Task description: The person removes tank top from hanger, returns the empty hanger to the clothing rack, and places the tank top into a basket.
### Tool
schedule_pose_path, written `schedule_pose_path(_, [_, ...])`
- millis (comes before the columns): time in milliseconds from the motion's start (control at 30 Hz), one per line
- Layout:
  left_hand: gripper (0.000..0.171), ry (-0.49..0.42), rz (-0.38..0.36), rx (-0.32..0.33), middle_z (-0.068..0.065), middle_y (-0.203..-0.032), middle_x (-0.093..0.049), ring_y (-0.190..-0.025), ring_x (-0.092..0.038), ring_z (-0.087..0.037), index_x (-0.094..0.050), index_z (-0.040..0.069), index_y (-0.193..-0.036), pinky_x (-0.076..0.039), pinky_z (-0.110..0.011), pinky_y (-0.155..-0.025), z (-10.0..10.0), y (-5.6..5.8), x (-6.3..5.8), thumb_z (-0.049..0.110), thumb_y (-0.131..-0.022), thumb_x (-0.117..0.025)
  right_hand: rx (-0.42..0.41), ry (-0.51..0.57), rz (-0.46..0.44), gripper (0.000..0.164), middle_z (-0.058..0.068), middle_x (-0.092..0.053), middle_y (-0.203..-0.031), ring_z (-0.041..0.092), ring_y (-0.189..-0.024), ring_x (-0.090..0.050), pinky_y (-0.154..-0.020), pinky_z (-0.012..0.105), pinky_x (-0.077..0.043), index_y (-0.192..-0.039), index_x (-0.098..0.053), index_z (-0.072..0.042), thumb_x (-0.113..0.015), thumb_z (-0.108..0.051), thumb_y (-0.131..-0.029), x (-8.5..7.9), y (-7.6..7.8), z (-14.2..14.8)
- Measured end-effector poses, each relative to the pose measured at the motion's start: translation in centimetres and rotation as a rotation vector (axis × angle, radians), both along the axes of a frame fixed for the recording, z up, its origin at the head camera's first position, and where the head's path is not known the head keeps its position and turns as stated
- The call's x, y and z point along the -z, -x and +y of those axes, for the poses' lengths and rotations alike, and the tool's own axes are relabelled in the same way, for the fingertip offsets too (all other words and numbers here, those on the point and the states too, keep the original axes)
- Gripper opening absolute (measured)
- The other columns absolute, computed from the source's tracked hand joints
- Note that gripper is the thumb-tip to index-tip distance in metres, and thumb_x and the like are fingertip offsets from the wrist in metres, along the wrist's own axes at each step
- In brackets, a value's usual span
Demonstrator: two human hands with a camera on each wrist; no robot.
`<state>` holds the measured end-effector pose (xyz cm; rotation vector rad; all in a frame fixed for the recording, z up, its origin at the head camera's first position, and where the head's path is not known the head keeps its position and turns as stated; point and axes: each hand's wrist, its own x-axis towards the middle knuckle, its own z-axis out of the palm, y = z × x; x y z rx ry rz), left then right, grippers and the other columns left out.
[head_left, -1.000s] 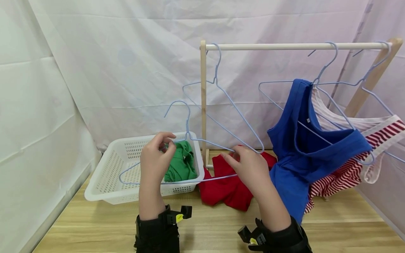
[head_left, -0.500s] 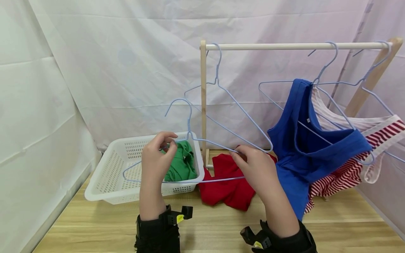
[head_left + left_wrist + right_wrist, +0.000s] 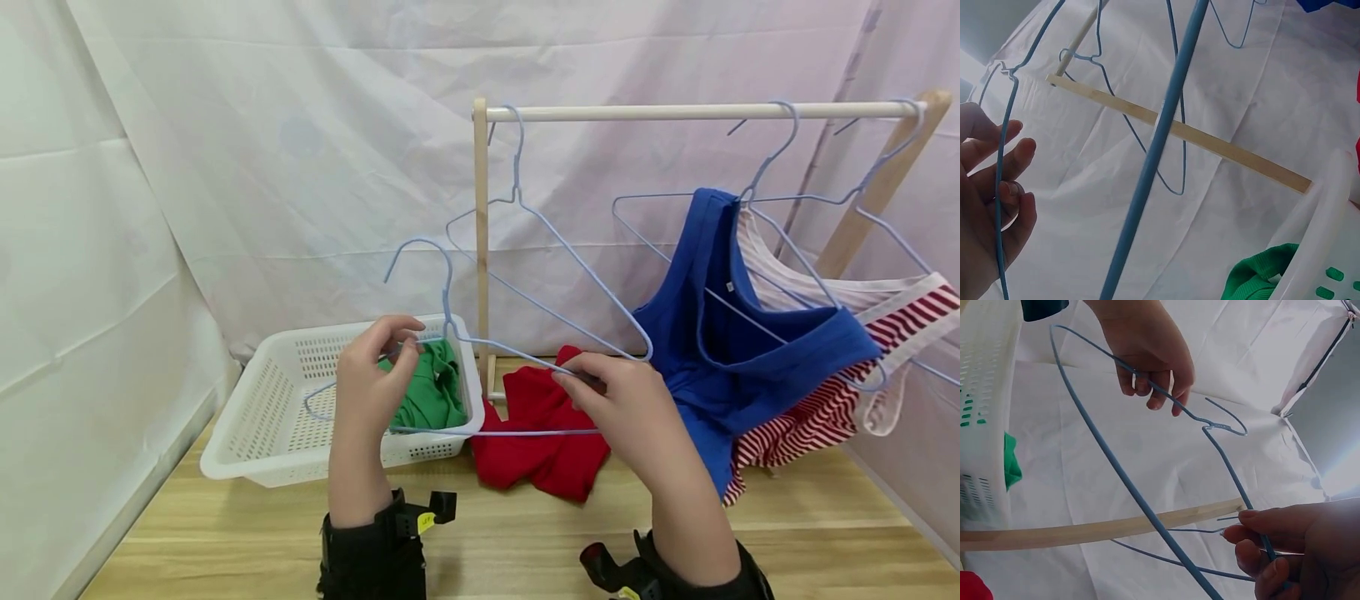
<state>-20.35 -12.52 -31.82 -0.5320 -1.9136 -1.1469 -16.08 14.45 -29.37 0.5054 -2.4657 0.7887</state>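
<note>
Both hands hold a light blue wire hanger (image 3: 502, 342) in front of the rack, its hook raised toward the upper left. My left hand (image 3: 372, 375) has its fingers curled around the left shoulder of this hanger; in the left wrist view the wire runs across the fingers. The right shoulder is pinched between thumb and fingers of my right hand (image 3: 626, 408), as the right wrist view shows. No garment is on the held hanger. Its lower bar passes in front of the white basket and a red garment (image 3: 540, 450) on the table.
A white basket (image 3: 258, 467) with a green garment (image 3: 431, 392) stands at left. Behind the hands, the rack (image 3: 637, 112) carries a bare hanger (image 3: 577, 242) at its left end. A blue tank top (image 3: 697, 333) and a red-and-white striped garment (image 3: 911, 312) hang at right.
My right hand has moved right and slightly down along the held hanger, whose lower corner shifted right. The bare hanger on the rack has swung rightward. My left hand stays nearly still.
</note>
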Motion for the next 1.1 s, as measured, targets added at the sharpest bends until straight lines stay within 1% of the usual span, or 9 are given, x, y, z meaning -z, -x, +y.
schedule_pose_path(67, [0.02,0.004,-0.009,0.02,0.0,-0.075,-0.064,-0.064,-0.051,-0.008,-0.061,0.021,-0.095,-0.042,-0.031,-0.055,0.0,0.1,0.1,0.008,-0.087,-0.048,0.004,0.007,0.006,0.009,-0.008,-0.054,-0.063,0.012,-0.059,-0.045,-0.051,0.033,-0.041,-0.091,-0.065,-0.025,-0.062,-0.03,-0.085,-0.2,-0.3,0.3])
schedule_pose_path(167, [0.018,0.012,-0.032,0.035,0.003,-0.075,-0.063,-0.068,-0.054,-0.006,-0.061,0.02,-0.097,-0.045,-0.032,-0.059,0.0,0.1,0.1,0.011,-0.089,-0.048,0.025,0.011,0.027,0.008,-0.008,-0.054,-0.063,0.011,-0.059,-0.046,-0.052,0.033,-0.041,-0.089,-0.065,-0.025,-0.062,-0.031,-0.085,-0.4,-0.5,0.7])
schedule_pose_path(333, [0.015,0.021,-0.06,0.036,0.001,-0.077,-0.064,-0.074,-0.056,-0.006,-0.06,0.02,-0.099,-0.049,-0.037,-0.066,0.0,0.2,0.2,0.018,-0.09,-0.048,0.057,0.029,0.076,0.009,-0.006,-0.055,-0.063,0.01,-0.057,-0.046,-0.049,0.033,-0.041,-0.088,-0.065,-0.022,-0.061,-0.029,-0.085,-0.7,-0.8,1.6])
schedule_pose_path(500, [0.016,0.014,-0.087,0.021,0.0,-0.079,-0.064,-0.076,-0.056,-0.006,-0.06,0.021,-0.101,-0.049,-0.039,-0.068,-0.1,0.2,0.3,0.021,-0.091,-0.047,0.095,0.062,0.116,0.008,-0.006,-0.058,-0.064,0.007,-0.057,-0.049,-0.05,0.034,-0.043,-0.088,-0.065,-0.021,-0.061,-0.028,-0.086,-1.0,-0.7,2.6])
schedule_pose_path(633, [0.017,-0.012,-0.109,-0.006,0.0,-0.079,-0.064,-0.077,-0.056,-0.006,-0.06,0.02,-0.1,-0.049,-0.039,-0.066,-0.1,0.2,0.3,0.023,-0.092,-0.046,0.128,0.097,0.134,0.01,-0.005,-0.061,-0.066,0.006,-0.059,-0.051,-0.051,0.031,-0.044,-0.09,-0.066,-0.02,-0.061,-0.028,-0.086,-1.1,-0.7,3.3])
schedule_pose_path(833, [0.017,-0.081,-0.149,-0.073,0.005,-0.078,-0.063,-0.075,-0.056,-0.005,-0.06,0.024,-0.098,-0.047,-0.039,-0.061,-0.3,0.2,0.3,0.028,-0.093,-0.045,0.16,0.164,0.194,0.009,-0.004,-0.063,-0.071,0.007,-0.064,-0.053,-0.051,0.02,-0.042,-0.091,-0.067,-0.02,-0.062,-0.024,-0.085,-1.2,-0.9,4.1])
schedule_pose_path(900, [0.018,-0.095,-0.158,-0.1,0.003,-0.077,-0.063,-0.073,-0.055,-0.006,-0.061,0.023,-0.098,-0.046,-0.039,-0.06,-0.4,0.3,0.4,0.029,-0.093,-0.044,0.165,0.183,0.206,0.01,-0.003,-0.064,-0.072,0.007,-0.065,-0.054,-0.052,0.016,-0.041,-0.091,-0.068,-0.019,-0.063,-0.024,-0.084,-1.3,-0.9,4.4])
schedule_pose_path(1000, [0.021,-0.12,-0.174,-0.139,0.002,-0.076,-0.062,-0.069,-0.054,-0.006,-0.061,0.022,-0.099,-0.043,-0.038,-0.055,-0.4,0.4,0.4,0.031,-0.094,-0.043,0.171,0.212,0.222,0.01,-0.002,-0.064,-0.073,0.006,-0.066,-0.054,-0.054,0.013,-0.041,-0.092,-0.068,-0.019,-0.064,-0.023,-0.084,-1.3,-0.8,4.7])
schedule_pose_path(1100, [0.022,-0.162,-0.176,-0.163,0.001,-0.075,-0.062,-0.064,-0.052,-0.007,-0.061,0.022,-0.098,-0.039,-0.035,-0.049,-0.5,0.5,0.4,0.033,-0.094,-0.043,0.167,0.252,0.251,0.009,0.0,-0.064,-0.072,0.006,-0.065,-0.054,-0.054,0.012,-0.04,-0.091,-0.068,-0.019,-0.065,-0.021,-0.083,-1.4,-0.7,5.0])
